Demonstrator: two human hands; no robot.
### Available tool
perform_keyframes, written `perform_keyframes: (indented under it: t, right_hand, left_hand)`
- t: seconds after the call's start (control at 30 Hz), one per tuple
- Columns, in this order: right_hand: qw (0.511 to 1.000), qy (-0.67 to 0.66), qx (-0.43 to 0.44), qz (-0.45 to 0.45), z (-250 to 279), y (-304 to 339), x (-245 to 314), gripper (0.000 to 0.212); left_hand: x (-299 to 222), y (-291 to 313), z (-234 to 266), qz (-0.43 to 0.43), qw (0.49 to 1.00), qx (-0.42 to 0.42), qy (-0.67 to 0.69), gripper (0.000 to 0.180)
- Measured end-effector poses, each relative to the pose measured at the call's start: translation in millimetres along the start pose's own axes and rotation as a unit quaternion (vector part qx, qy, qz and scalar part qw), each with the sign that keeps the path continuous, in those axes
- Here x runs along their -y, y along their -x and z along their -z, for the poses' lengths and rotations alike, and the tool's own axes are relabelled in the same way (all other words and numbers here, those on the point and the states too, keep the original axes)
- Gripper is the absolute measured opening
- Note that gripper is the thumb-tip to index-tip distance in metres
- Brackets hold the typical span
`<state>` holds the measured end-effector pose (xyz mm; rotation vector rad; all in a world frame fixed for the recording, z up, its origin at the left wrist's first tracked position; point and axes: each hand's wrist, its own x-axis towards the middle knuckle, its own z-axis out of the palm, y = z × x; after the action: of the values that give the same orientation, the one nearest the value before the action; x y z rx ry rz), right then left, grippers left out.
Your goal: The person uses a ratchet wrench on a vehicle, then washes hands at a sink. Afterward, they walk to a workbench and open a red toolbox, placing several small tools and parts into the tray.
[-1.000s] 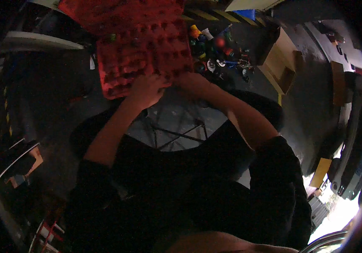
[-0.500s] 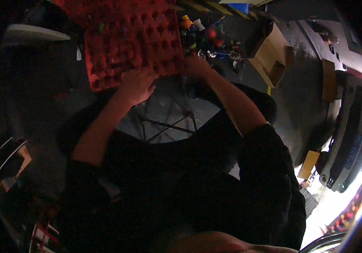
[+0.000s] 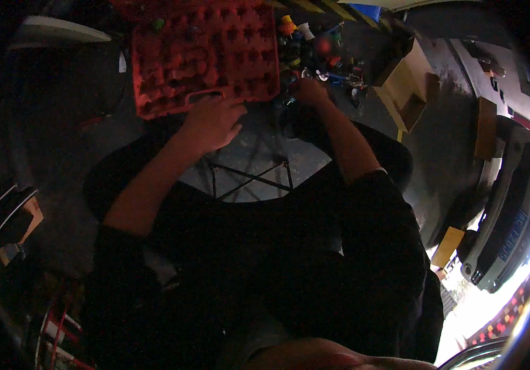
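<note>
A red moulded case (image 3: 143,106) lies open ahead of me, its tray full of shaped hollows. A small green piece (image 3: 158,24) sits near its far left. My left hand (image 3: 212,123) is at the case's near edge, beside a loop-shaped handle (image 3: 205,94), its thumb and fingers apart. To the right of the case, my right hand (image 3: 310,92) reaches to the near side of a heap of small colourful parts (image 3: 332,61). Its fingertips are too dark to make out. An orange-yellow piece (image 3: 287,26) and a white cup-shaped piece (image 3: 305,31) lie at the heap's far side.
An open cardboard box (image 3: 405,83) stands right of the heap. Dark thin crossed bars (image 3: 249,180) show between my legs. A large grey and black panel (image 3: 505,216) lies at the far right. Yellow-black floor stripes (image 3: 339,11) run along the top.
My right hand has moved right, from the case's near right corner to the small parts. My left hand has shifted slightly right and back, uncovering the case's handle. The whole view has shifted a little.
</note>
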<state>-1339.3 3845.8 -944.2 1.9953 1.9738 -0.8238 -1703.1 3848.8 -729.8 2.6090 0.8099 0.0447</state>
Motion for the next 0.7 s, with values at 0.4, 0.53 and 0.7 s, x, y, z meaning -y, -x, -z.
perform_keyframes:
  t: [0.4,0.53,0.7]
  right_hand:
    - [0.995,-0.050,0.002,-0.086,-50,-11,17,0.041]
    - [0.995,-0.040,0.027,-0.088,-63,-14,12,0.040]
    - [0.995,-0.036,0.039,-0.082,-66,-15,21,0.037]
  left_hand:
    - [-4,1,-5,0.006,1.000,0.029,0.004,0.034]
    - [-7,-1,-1,0.012,0.998,0.063,0.006,0.033]
    - [-6,0,-5,0.018,0.997,0.074,0.017,0.034]
